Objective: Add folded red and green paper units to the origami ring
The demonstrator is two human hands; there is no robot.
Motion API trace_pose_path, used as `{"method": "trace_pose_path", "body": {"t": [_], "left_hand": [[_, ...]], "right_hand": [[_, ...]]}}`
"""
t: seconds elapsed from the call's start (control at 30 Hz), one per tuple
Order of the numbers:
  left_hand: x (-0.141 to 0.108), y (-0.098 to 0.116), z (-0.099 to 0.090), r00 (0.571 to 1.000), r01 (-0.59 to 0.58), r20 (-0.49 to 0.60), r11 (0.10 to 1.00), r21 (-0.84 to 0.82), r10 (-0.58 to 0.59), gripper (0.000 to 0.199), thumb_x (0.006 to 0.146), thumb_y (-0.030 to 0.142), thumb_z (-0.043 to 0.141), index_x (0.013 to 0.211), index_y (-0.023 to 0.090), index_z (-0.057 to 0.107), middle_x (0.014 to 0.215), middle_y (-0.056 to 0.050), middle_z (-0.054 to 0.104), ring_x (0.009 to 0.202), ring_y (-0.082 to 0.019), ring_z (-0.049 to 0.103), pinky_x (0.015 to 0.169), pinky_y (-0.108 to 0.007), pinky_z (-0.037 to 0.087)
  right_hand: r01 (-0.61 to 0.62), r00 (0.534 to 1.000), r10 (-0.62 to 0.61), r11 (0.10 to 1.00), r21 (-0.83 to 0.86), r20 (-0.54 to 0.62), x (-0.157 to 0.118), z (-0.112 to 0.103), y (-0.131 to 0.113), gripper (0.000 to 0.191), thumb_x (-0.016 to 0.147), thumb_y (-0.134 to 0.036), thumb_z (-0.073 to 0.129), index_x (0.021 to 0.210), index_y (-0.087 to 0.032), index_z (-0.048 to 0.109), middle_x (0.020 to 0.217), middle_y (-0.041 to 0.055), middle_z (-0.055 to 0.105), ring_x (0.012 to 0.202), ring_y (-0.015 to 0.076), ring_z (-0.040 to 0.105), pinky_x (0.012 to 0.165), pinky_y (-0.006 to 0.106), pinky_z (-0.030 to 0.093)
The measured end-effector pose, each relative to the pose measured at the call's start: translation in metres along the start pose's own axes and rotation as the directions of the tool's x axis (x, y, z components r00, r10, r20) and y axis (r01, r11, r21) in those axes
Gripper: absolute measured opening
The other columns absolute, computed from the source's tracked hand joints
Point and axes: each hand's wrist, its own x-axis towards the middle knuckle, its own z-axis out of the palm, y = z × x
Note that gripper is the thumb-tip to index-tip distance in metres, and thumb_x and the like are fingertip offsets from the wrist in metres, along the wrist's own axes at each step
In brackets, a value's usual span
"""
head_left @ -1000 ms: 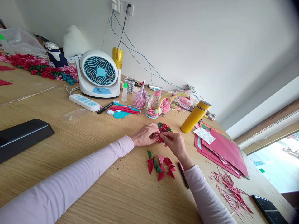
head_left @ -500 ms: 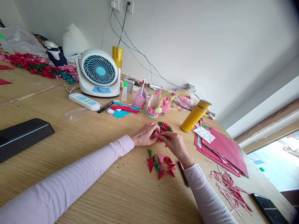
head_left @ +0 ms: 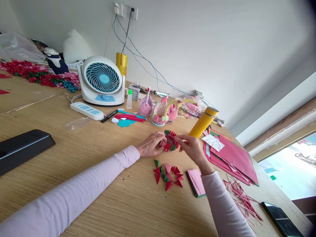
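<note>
A ring of folded red, green and pink paper pieces sits on the wooden table between my hands. My left hand grips its left side with fingers wrapped round the edge. At its right edge is my right hand, fingers pinched together; whether a small piece is between the fingertips is too small to tell. Nearer to me lie several loose folded triangles in red, green and pink. A stack of pink and green paper slips rests beside my right forearm.
Behind are a white fan, a power strip, paper swans and a yellow bottle. On the right are red paper sheets, thin paper strips and a phone. A black object lies left.
My right hand has moved right, from the middle of the ring to its right edge, uncovering more of the ring and the paper stack. The view has shifted slightly.
</note>
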Motion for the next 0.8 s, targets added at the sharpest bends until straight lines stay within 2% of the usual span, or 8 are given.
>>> {"method": "trace_pose_path", "body": {"t": [0.03, 0.1, 0.2, 0.27, 0.33, 0.4, 0.6, 0.8], "left_hand": [[0.0, 0.0, 0.0, 1.0, -0.013, 0.003, 1.0, -0.006, 0.013, 0.025, 0.077, 0.014, 0.057, 0.101, 0.019, 0.055, 0.107, -0.008, 0.065, 0.113, -0.026, 0.054, 0.1, -0.04, 0.042], [0.0, -0.001, 0.001, 0.999, -0.033, 0.001, 0.999, -0.013, 0.033, 0.023, 0.08, 0.018, 0.059, 0.103, 0.019, 0.057, 0.109, -0.008, 0.065, 0.117, -0.027, 0.053, 0.104, -0.041, 0.04], [0.0, -0.001, 0.002, 0.999, -0.035, -0.012, 0.999, -0.01, 0.035, 0.021, 0.084, 0.025, 0.06, 0.104, 0.018, 0.059, 0.11, -0.009, 0.066, 0.119, -0.027, 0.052, 0.107, -0.042, 0.038], [0.0, -0.001, 0.002, 0.999, -0.028, -0.022, 1.0, -0.005, 0.027, 0.02, 0.085, 0.026, 0.06, 0.103, 0.019, 0.06, 0.111, -0.009, 0.066, 0.12, -0.026, 0.052, 0.107, -0.042, 0.038], [0.0, -0.001, 0.002, 0.999, -0.037, -0.036, 0.999, 0.001, 0.037, 0.019, 0.086, 0.026, 0.059, 0.103, 0.019, 0.061, 0.113, -0.009, 0.066, 0.121, -0.026, 0.052, 0.108, -0.043, 0.038], [0.0, -0.001, 0.003, 0.996, -0.055, -0.063, 0.998, 0.011, 0.056, 0.017, 0.086, 0.025, 0.058, 0.102, 0.019, 0.061, 0.116, -0.009, 0.065, 0.123, -0.026, 0.051, 0.109, -0.044, 0.037], [0.001, -0.002, 0.002, 0.985, -0.079, -0.153, 0.996, 0.041, 0.084, 0.014, 0.088, 0.021, 0.054, 0.1, 0.019, 0.061, 0.114, -0.009, 0.065, 0.121, -0.024, 0.051, 0.108, -0.042, 0.039], [0.007, 0.008, -0.006, 0.965, -0.028, -0.262, 0.999, -0.028, 0.02, 0.017, 0.09, 0.024, 0.05, 0.101, 0.018, 0.061, 0.108, -0.01, 0.066, 0.113, -0.024, 0.056, 0.103, -0.042, 0.042]], "right_hand": [[0.001, 1.0, -0.001, 1.0, -0.028, 0.001, -0.001, -0.008, -0.003, 0.035, 0.086, -0.048, 0.06, 0.085, -0.016, 0.074, 0.055, 0.0021, 0.066, 0.046, 0.0157, 0.062, 0.046, 0.023, 0.043], [0.026, 0.989, -0.007, 0.991, -0.129, 0.145, -0.004, -0.02, -0.007, 0.031, 0.085, -0.044, 0.06, 0.073, -0.018, 0.072, 0.049, -0.0004, 0.061, 0.042, 0.0136, 0.058, 0.044, 0.022, 0.04], [0.101, 0.881, 0.031, 0.963, -0.252, 0.472, -0.011, -0.028, -0.009, 0.02, 0.085, -0.029, 0.06, 0.072, -0.02, 0.072, 0.065, 0.0, 0.07, 0.044, 0.0111, 0.06, 0.049, 0.023, 0.041], [0.17, 0.825, 0.061, 0.921, -0.35, 0.561, -0.015, -0.026, -0.008, 0.01, 0.081, -0.022, 0.065, 0.076, -0.022, 0.073, 0.075, 0.001, 0.073, 0.056, 0.0138, 0.064, 0.055, 0.024, 0.042], [0.221, 0.817, 0.089, 0.864, -0.453, 0.569, -0.018, -0.021, -0.007, 0.006, 0.076, -0.022, 0.071, 0.081, -0.024, 0.074, 0.08, 0.0017, 0.074, 0.073, 0.0185, 0.066, 0.061, 0.026, 0.041], [0.235, 0.809, 0.131, 0.822, -0.518, 0.574, -0.02, -0.015, -0.007, 0.013, 0.075, -0.026, 0.074, 0.088, -0.026, 0.073, 0.083, 0.0012, 0.074, 0.083, 0.0206, 0.065, 0.064, 0.026, 0.041], [0.267, 0.748, 0.179, 0.801, -0.536, 0.639, -0.023, -0.003, -0.013, 0.004, 0.077, -0.023, 0.07, 0.081, -0.025, 0.07, 0.083, -0.0005, 0.071, 0.077, 0.017, 0.062, 0.06, 0.026, 0.036], [0.233, 0.836, 0.058, 0.863, -0.448, 0.545, -0.016, -0.02, -0.015, 0.017, 0.08, -0.012, 0.058, 0.078, -0.022, 0.071, 0.075, 0.0006, 0.072, 0.063, 0.0129, 0.061, 0.056, 0.024, 0.037]]}}
